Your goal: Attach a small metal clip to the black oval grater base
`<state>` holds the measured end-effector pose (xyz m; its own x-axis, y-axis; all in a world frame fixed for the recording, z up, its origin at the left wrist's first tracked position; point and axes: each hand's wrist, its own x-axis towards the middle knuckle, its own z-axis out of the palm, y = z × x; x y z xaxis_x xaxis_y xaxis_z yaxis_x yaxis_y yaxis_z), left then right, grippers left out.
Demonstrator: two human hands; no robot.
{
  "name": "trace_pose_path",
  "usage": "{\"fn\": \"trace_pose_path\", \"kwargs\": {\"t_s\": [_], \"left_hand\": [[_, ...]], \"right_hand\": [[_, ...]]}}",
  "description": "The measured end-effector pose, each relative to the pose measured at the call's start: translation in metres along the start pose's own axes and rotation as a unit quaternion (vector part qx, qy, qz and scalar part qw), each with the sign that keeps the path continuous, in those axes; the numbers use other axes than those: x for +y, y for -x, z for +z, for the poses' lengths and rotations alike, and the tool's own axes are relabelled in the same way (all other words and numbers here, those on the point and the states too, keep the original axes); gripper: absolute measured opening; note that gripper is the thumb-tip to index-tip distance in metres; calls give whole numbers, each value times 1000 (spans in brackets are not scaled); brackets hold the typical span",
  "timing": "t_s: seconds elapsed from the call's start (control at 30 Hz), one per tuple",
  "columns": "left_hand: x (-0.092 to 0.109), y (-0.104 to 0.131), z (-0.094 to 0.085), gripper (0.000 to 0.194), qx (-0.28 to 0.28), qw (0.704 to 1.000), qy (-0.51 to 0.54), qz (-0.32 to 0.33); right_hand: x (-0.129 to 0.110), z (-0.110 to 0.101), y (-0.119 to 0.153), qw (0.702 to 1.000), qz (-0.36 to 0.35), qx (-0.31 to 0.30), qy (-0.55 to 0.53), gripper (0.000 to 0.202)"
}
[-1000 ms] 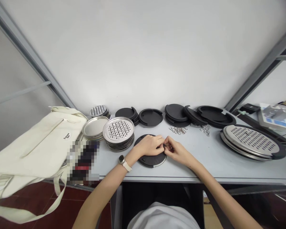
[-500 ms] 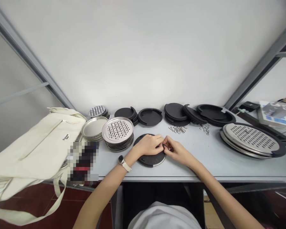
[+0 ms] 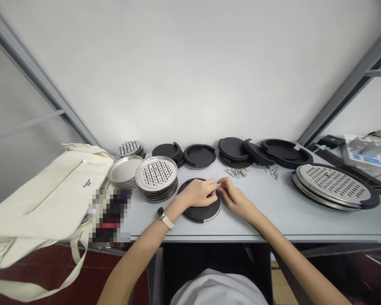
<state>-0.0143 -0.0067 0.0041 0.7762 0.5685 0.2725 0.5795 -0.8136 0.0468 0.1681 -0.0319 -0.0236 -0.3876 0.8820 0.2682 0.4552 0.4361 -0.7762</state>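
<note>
A round black disc (image 3: 199, 214) with a silvery edge lies flat on the table near the front edge. My left hand (image 3: 200, 192) presses on top of it, fingers curled at its right side. At that right rim, my right hand (image 3: 235, 200) pinches a small shiny metal piece, looking like a wire hook, between thumb and forefinger; its far end is hidden by the fingers. Beyond the hands lie a pile of bent wire hooks (image 3: 236, 172) and a second small pile of metal hooks (image 3: 272, 171). To the left stands a stack of perforated metal grater discs (image 3: 156, 173).
Plain metal discs (image 3: 126, 169) and a smaller grater stack (image 3: 130, 148) stand at left, beside a cream bag (image 3: 47, 195). Black round holders (image 3: 199, 156) line the wall. Large oval graters (image 3: 335, 184) lie at right on the grey table (image 3: 257, 224).
My right hand has shifted slightly, its fingertips moving up along the disc's right rim with the small metal piece. My left hand stays put on the disc.
</note>
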Motion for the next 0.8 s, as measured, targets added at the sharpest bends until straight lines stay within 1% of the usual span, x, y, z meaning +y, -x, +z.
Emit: {"fn": "trace_pose_path", "kwargs": {"t_s": [0.1,0.2,0.37,0.63,0.8], "left_hand": [[0,0,0,15,0,1000,-5,0],[1,0,0,14,2,1000,-8,-5],[1,0,0,13,8,1000,-6,-1],[1,0,1,12,1,1000,4,-9],[0,0,0,11,7,1000,2,-1]], "right_hand": [[1,-1,0,1000,4,-5,14,7],[2,-2,1,1000,14,-11,24,9],[0,-1,1,999,20,-1,28,11],[-6,-2,1,999,15,-3,51,17],[-5,-1,1,998,20,1,60,18]]}}
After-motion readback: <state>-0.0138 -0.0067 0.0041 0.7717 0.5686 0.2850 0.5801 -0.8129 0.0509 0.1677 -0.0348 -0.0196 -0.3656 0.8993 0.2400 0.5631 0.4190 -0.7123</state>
